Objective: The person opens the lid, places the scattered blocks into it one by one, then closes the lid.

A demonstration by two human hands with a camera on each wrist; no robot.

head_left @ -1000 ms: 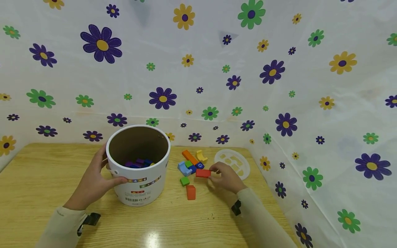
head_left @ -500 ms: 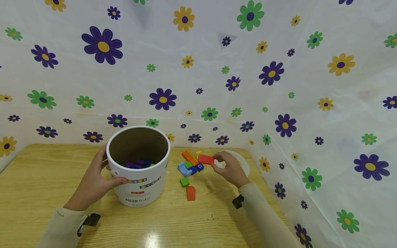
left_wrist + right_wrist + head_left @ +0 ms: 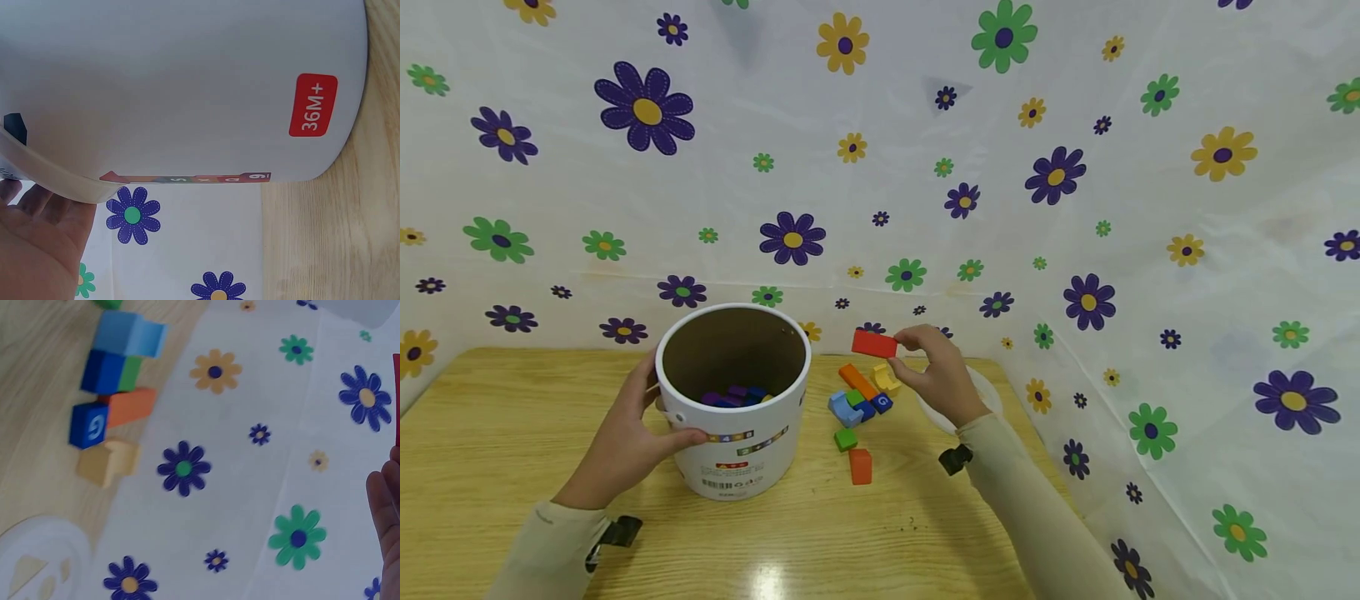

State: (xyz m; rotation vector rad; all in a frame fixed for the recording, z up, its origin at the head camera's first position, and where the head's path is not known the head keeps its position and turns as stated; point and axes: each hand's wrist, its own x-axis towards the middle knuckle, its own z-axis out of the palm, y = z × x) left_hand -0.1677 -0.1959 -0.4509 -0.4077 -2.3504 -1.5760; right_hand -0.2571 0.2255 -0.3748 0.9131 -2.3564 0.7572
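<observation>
A white bucket (image 3: 737, 450) with printed labels stands upright on the table, several purple and blue blocks (image 3: 737, 395) inside it. My left hand (image 3: 625, 446) grips its left side, thumb across the front and fingers round the back. In the left wrist view, that hand's fingers (image 3: 53, 209) sit by the bucket's pale handle (image 3: 69, 181). Raised above the tabletop, a red rectangular block (image 3: 874, 344) is pinched between the thumb and fingers of my right hand (image 3: 940, 375). Only the edge of this block shows in the right wrist view.
Right of the bucket lie an orange bar (image 3: 857, 381), a yellow arch (image 3: 886, 380), a light blue arch (image 3: 846, 410), green blocks (image 3: 846, 439), blue blocks (image 3: 882, 403) and a red-orange block (image 3: 861, 467). A white cut-out lid (image 3: 69, 540) lies near the flowered backdrop (image 3: 880, 183).
My right hand has lifted the red block off the table area, up and then leftward toward the bucket. The left hand and bucket have stayed put.
</observation>
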